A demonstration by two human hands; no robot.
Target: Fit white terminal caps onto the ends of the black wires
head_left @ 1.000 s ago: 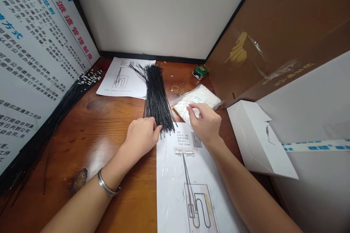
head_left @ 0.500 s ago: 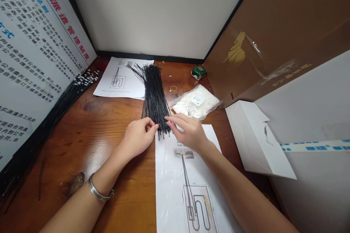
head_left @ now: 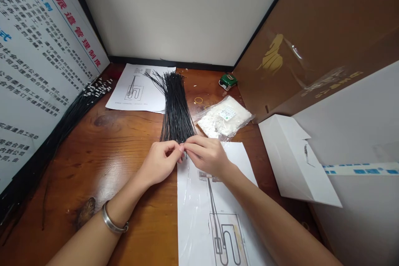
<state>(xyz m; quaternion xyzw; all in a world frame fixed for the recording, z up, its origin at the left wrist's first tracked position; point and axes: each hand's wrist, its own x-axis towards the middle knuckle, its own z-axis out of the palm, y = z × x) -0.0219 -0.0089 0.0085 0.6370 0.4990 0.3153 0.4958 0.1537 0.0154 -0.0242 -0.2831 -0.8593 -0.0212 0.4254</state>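
A bundle of thin black wires [head_left: 177, 108] lies on the wooden table, its near ends reaching the top of a printed drawing sheet [head_left: 199, 208]. At those ends my left hand [head_left: 163, 158] pinches a black wire, thumb against forefinger. My right hand [head_left: 207, 153] meets it fingertip to fingertip, also closed in a pinch. Whatever the right fingers hold is too small to make out. Just beyond the right hand sits an open clear bag of small white parts [head_left: 226, 114], with a label on top.
Another black wire bundle with white ends [head_left: 93, 91] runs along the left panel. Behind are a second drawing sheet [head_left: 121, 95] and a green tape measure [head_left: 227, 81]. A white folded box [head_left: 296, 158] stands at right beside a brown carton [head_left: 318, 41].
My right hand has come from over the bag of white parts leftward to the wire ends, meeting my left fingertips. The left hand has shifted only slightly.
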